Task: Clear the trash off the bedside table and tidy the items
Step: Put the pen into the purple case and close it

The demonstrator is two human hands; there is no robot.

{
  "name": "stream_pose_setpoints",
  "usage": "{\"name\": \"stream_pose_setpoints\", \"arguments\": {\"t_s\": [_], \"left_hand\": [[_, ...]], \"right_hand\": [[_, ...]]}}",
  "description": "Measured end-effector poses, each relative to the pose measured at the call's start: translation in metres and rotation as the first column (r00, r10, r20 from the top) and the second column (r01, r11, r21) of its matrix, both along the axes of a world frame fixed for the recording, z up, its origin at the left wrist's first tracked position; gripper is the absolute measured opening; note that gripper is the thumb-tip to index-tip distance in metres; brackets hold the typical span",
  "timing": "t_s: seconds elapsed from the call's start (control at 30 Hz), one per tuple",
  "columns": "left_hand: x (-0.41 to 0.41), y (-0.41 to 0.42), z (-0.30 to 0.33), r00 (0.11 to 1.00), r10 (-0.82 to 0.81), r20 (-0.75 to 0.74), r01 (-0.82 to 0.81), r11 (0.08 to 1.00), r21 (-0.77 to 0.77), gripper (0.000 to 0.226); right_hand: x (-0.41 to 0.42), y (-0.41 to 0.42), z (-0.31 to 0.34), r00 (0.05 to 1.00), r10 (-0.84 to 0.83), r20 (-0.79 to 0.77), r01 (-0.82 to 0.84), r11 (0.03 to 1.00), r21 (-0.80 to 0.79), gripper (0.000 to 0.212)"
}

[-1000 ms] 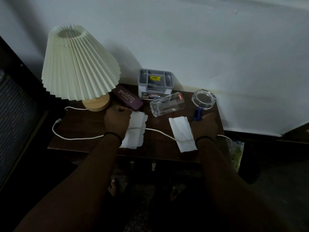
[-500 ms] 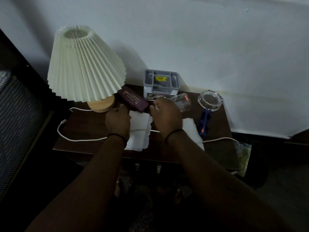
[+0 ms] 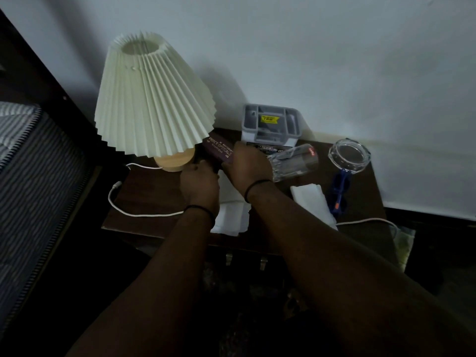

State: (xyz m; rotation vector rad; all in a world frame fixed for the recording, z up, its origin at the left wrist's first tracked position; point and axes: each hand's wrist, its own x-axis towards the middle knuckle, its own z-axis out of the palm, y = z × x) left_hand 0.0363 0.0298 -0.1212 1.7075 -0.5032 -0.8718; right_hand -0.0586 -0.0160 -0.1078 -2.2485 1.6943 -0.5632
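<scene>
Right hand (image 3: 247, 163) has left the blue glasses (image 3: 340, 191) and crossed over; both hands now on the purple glasses case (image 3: 219, 150) by the lamp base (image 3: 175, 161), right grasping it, left hand (image 3: 199, 181) grasping its near end. Case probably being opened. Tissues (image 3: 311, 199) not cleared from the surface (image 3: 144, 191). Tipped glass (image 3: 293, 161) sits just beside the right wrist; lampshade (image 3: 152, 99) crowds overhead.

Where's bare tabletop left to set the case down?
Barest patch: the front-left of the table, inside the loop of the white cable, in front of the lamp. A thinner strip lies between the tumbler and the right tissue. The back row is crowded: case, organiser, tumbler, ashtray.
</scene>
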Motion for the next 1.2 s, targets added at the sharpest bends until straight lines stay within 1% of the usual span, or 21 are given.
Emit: {"name": "stream_pose_setpoints", "arguments": {"t_s": [0.07,0.17,0.2,0.27,0.33,0.43,0.47,0.5,0.53,0.57,0.67,0.73,0.83,0.9,0.97,1.07,1.13,1.2], "left_hand": [[0.000,0.000,-0.002,1.000,0.020,-0.006,-0.020,1.000,0.014,0.022],[-0.010,0.011,0.005,0.993,0.048,-0.110,-0.051,0.998,-0.028,0.029],[-0.016,0.018,0.009,0.986,0.033,-0.163,-0.040,0.998,-0.040,0.029],[-0.029,0.028,0.015,0.965,-0.047,-0.258,0.040,0.999,-0.031,0.033],[-0.041,0.039,0.022,0.907,-0.184,-0.378,0.172,0.983,-0.066,0.035],[-0.058,0.059,0.033,0.744,-0.329,-0.581,0.274,0.944,-0.183,0.028],[-0.061,0.067,0.035,0.701,-0.360,-0.616,0.303,0.932,-0.201,0.029],[-0.063,0.074,0.036,0.678,-0.383,-0.627,0.332,0.921,-0.203,0.034],[-0.063,0.079,0.037,0.665,-0.407,-0.627,0.354,0.910,-0.216,0.037],[-0.060,0.084,0.039,0.665,-0.431,-0.610,0.372,0.899,-0.230,0.036],[-0.052,0.094,0.042,0.671,-0.512,-0.537,0.454,0.856,-0.249,0.016],[-0.050,0.102,0.043,0.680,-0.539,-0.498,0.494,0.838,-0.231,0.010],[-0.047,0.108,0.040,0.708,-0.527,-0.470,0.488,0.846,-0.214,0.012],[-0.044,0.108,0.040,0.728,-0.519,-0.449,0.481,0.852,-0.205,0.023],[-0.043,0.106,0.038,0.759,-0.513,-0.402,0.475,0.858,-0.198,0.027],[-0.046,0.102,0.036,0.807,-0.492,-0.326,0.457,0.870,-0.182,0.028],[-0.046,0.099,0.036,0.816,-0.497,-0.296,0.462,0.868,-0.183,0.035],[-0.045,0.095,0.036,0.817,-0.505,-0.278,0.471,0.863,-0.184,0.038]], "right_hand": [[-0.005,0.009,0.004,0.998,-0.021,0.066,0.023,0.999,-0.032,0.036],[-0.022,0.034,0.012,0.983,-0.049,0.176,0.063,0.995,-0.071,0.036],[-0.030,0.044,0.016,0.976,-0.066,0.209,0.083,0.994,-0.073,0.036],[-0.049,0.064,0.020,0.963,-0.115,0.244,0.137,0.988,-0.073,0.037],[-0.068,0.088,0.021,0.959,-0.152,0.240,0.173,0.983,-0.067,0.041],[-0.088,0.116,0.021,0.936,-0.194,0.294,0.191,0.981,0.040,0.045],[-0.094,0.123,0.022,0.915,-0.220,0.337,0.203,0.975,0.085,0.047],[-0.099,0.128,0.023,0.897,-0.241,0.370,0.211,0.970,0.120,0.047],[-0.104,0.132,0.025,0.889,-0.244,0.388,0.207,0.969,0.134,0.047],[-0.107,0.137,0.027,0.893,-0.227,0.389,0.192,0.973,0.127,0.047],[-0.110,0.145,0.031,0.911,-0.126,0.393,0.104,0.992,0.077,0.038],[-0.109,0.149,0.033,0.920,-0.040,0.390,0.027,0.999,0.039,0.031],[-0.108,0.148,0.034,0.975,0.076,0.210,-0.062,0.995,-0.074,0.029],[-0.106,0.146,0.035,0.992,0.106,0.073,-0.096,0.987,-0.133,0.030],[-0.100,0.146,0.036,0.995,0.094,-0.021,-0.096,0.983,-0.158,0.030],[-0.094,0.144,0.038,0.993,0.059,-0.104,-0.080,0.973,-0.216,0.028],[-0.091,0.145,0.042,0.985,0.042,-0.167,-0.085,0.961,-0.263,0.022],[-0.089,0.147,0.046,0.984,0.015,-0.180,-0.079,0.933,-0.351,0.017]]}}
